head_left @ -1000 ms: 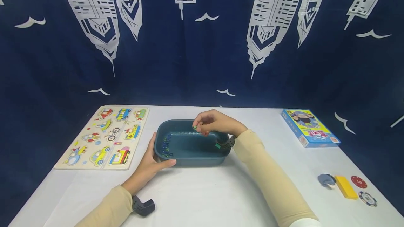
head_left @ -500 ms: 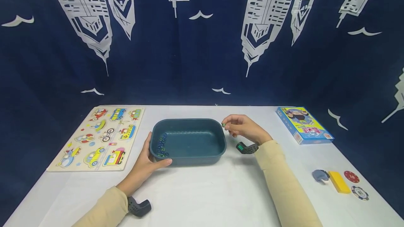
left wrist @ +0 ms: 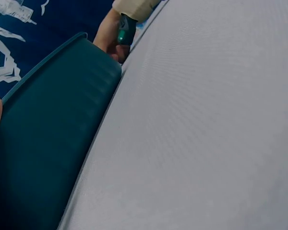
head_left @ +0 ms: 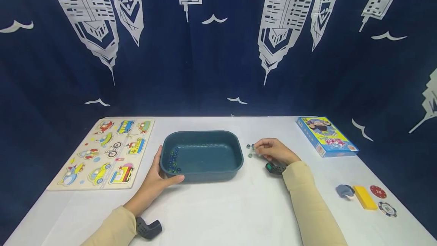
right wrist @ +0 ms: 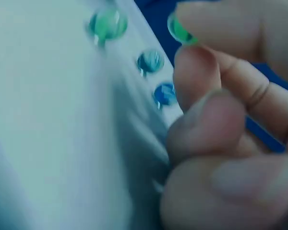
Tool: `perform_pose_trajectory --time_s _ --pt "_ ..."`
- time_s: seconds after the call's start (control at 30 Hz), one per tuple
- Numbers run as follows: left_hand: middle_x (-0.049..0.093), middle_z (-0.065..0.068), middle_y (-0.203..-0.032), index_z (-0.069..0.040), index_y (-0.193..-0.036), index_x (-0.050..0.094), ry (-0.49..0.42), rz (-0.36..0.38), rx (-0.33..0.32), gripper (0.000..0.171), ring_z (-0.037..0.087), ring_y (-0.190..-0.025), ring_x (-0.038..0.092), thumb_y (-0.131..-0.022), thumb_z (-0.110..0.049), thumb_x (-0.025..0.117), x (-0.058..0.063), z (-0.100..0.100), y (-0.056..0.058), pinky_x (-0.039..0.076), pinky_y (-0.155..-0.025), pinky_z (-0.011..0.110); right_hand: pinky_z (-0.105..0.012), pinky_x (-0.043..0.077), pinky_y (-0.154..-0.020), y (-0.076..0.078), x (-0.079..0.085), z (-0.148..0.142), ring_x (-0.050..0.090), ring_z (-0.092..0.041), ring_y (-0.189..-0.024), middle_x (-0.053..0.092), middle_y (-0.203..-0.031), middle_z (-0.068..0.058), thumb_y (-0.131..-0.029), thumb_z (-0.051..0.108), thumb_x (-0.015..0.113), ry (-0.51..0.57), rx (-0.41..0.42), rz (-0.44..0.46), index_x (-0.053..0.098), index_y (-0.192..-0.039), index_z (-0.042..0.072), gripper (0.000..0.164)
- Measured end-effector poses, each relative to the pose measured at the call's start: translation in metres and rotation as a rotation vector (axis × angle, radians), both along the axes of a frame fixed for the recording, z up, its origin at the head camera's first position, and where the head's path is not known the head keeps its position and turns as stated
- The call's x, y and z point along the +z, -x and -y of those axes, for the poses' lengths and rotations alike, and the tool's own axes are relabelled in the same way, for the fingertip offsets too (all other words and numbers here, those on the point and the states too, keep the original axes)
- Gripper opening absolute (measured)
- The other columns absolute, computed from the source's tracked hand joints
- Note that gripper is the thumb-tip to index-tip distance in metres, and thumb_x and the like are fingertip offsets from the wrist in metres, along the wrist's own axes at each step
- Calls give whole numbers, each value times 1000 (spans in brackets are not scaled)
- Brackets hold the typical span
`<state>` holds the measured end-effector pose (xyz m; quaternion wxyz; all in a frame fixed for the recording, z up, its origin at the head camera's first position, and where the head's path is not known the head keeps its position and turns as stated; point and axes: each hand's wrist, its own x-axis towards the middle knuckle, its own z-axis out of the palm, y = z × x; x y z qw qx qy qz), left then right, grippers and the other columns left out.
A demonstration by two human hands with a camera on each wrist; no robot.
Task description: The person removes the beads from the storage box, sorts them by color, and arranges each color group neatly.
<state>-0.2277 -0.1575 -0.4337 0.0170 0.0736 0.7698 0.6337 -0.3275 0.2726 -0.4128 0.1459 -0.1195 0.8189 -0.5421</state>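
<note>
A dark teal plastic basin (head_left: 205, 175) sits mid-table, with several blue and green marbles (head_left: 173, 158) gathered along its left inner side. My left hand (head_left: 151, 183) holds the basin's near left corner, thumb at the front rim and fingers along the left wall. To the right of the basin, my right hand (head_left: 274, 150) is low over the table. Its fingertips pinch a green marble (right wrist: 180, 31) in the right wrist view. Beside those fingertips a light green marble (right wrist: 108, 25), a teal marble (right wrist: 150, 61) and a blue marble (right wrist: 165, 94) rest on the white cloth.
A wooden vehicle puzzle board (head_left: 102, 155) lies on the left. At back right is a blue and yellow game box (head_left: 327, 136). Nearer right are a grey-blue lump (head_left: 345, 191), a yellow block (head_left: 364, 197), a red chip (head_left: 378, 191) and a black-and-white chip (head_left: 387, 209).
My right hand has carried the marble from above the basin, past its right rim, and down beside the marbles on the table. The left hand keeps its hold on the basin.
</note>
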Motion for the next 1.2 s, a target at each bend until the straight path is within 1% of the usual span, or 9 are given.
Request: perform_pose_trajectory --time_s 0.2,0.43,0.63,0.77,0.87,0.97,1.1,1.13,1.2 --pt "-7 4 -168 -19 -160 -8 -6 1 7 125 27 -153 -7 -77 -21 86 -2 -1 0 0 -123 50 -16 35 -44 -1 -7 -6 43 -5 -50 60 -73 1 -89 7 71 -54 33 -36 67 -109 -10 26" --pt "-7 6 -167 -19 -160 -9 8 -4 6 126 30 -153 -7 -77 -20 86 0 -1 -1 1 -123 51 -15 40 -47 -3 -8 -5 44 -3 -50 64 -74 -1 -87 1 71 -61 58 -77 66 -110 -14 29" --pt "-8 4 -167 -19 -160 -9 3 2 4 124 28 -153 -7 -79 -20 85 0 -1 0 0 -123 51 -16 41 -48 -2 -9 -7 46 -5 -51 62 -75 -1 -87 4 71 -74 58 -88 66 -113 -12 30" --pt "-9 2 -167 -20 -160 -9 -14 8 -1 123 26 -153 -8 -80 -19 84 1 -1 0 -1 -123 52 -17 41 -49 -2 -6 -6 45 -7 -51 57 -69 -1 -91 9 68 -69 18 -74 66 -116 -7 30" --pt "-9 2 -167 -20 -160 -9 -28 6 0 123 26 -153 -9 -80 -18 84 0 0 -1 -2 -123 51 -19 41 -49 -1 -1 -1 45 -10 -52 54 -67 -2 -93 12 65 -45 -34 -54 67 -117 -4 29" --pt "-8 3 -168 -20 -160 -9 -29 4 2 124 27 -153 -8 -78 -18 85 0 0 -1 -1 -123 50 -21 45 -51 0 9 7 48 -12 -56 58 -74 -10 -94 13 63 -25 -62 -82 66 -119 -3 30" --pt "-6 4 -168 -21 -160 -8 -22 2 3 127 28 -153 -6 -77 -20 87 0 0 -1 1 -123 49 -26 49 -57 -3 29 22 51 -13 -64 61 -90 -23 -95 15 63 -5 -56 -160 64 -121 -4 32" --pt "-6 4 -168 -21 -160 -8 -20 1 4 127 28 -153 -6 -76 -20 87 0 0 -1 1 -123 49 -26 50 -57 -4 35 27 52 -14 -64 61 -92 -23 -95 15 63 1 -47 -177 65 -120 -3 31" --pt "-5 5 -168 -20 -161 -7 -19 -5 3 127 29 -153 -6 -76 -20 87 0 -1 0 1 -123 50 -29 51 -59 -5 47 38 52 -14 -64 61 -90 -20 -95 15 63 17 -13 -201 66 -119 -2 29"
